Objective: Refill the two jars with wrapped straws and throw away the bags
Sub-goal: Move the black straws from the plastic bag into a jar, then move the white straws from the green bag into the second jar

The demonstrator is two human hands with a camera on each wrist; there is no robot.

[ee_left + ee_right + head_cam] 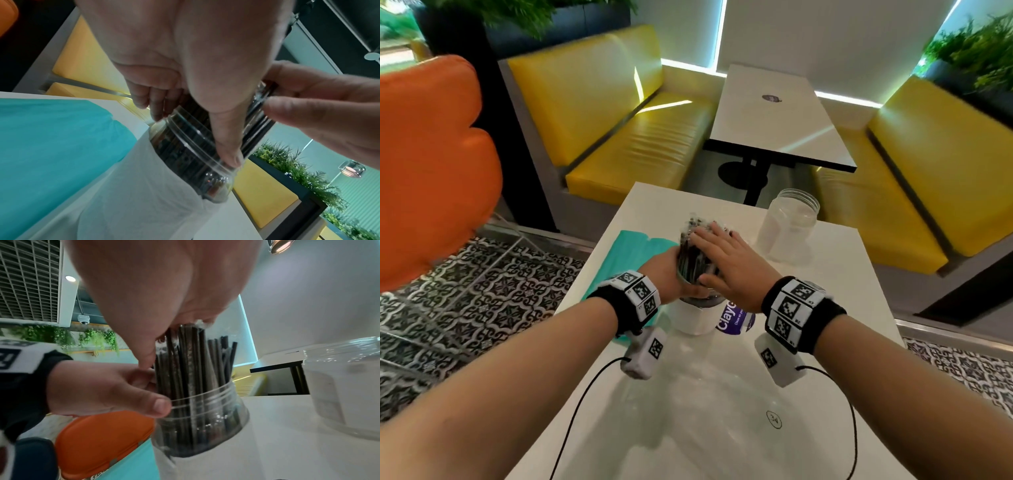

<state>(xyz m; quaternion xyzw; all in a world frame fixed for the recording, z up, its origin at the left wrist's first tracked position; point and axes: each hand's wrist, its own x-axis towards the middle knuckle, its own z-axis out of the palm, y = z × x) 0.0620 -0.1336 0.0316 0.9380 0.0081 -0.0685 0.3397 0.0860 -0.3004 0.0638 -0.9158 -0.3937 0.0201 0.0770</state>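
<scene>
A clear jar (693,318) with a white label stands on the white table (842,308), packed with dark wrapped straws (693,260) that stick out above its rim. My left hand (674,274) grips the jar's threaded neck (195,154), thumb on the near side and fingers behind. My right hand (726,253) lies flat on the straw tops (191,356), fingers straight, palm pressing down. The second jar (789,226), clear and empty with no lid, stands to the right and farther back, also in the right wrist view (341,386).
A teal bag (633,250) lies flat on the table left of the jar. A purple-labelled pack (732,320) sits just right of the jar's base. Clear crinkled plastic (688,404) lies near me. An orange chair back (424,154) stands left; yellow benches and another table are beyond.
</scene>
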